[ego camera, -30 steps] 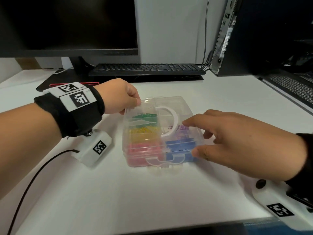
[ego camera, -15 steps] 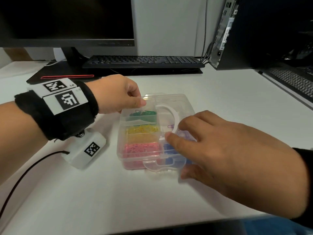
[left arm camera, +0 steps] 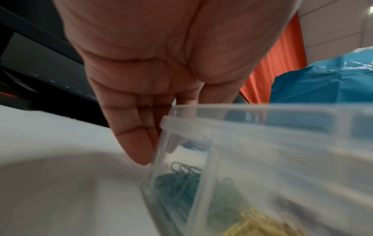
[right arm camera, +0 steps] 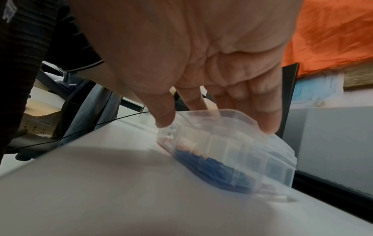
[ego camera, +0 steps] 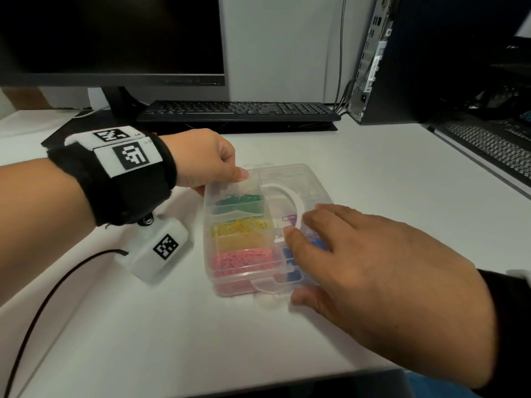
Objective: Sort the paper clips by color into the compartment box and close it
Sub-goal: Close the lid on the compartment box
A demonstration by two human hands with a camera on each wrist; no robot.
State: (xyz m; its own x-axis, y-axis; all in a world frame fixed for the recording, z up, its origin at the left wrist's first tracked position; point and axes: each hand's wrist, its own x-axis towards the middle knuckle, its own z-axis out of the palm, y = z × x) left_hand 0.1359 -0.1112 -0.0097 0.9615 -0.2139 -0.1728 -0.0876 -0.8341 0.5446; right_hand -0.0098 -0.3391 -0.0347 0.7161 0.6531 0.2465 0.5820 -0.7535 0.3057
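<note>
Hands frame the clear plastic compartment box [ego camera: 253, 225] (lid down): left hand [ego camera: 201, 162] pinches its far corner, right hand [ego camera: 373, 271] seemingly presses flat; black keyboard [ego camera: 238, 110] sits beyond.

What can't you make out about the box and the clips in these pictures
- Latch: head view doesn't show whether it's snapped.
- Blue clips: head view, right hand covers most.
- Purple clips: only a few show past the fingers.
- Left hand: left wrist view, box hides the fingertips.
- Right wrist view: box blurred.

Clear compartment box [ego camera: 230, 278] lid down, clips [ego camera: 242, 259] color-sorted.
</note>
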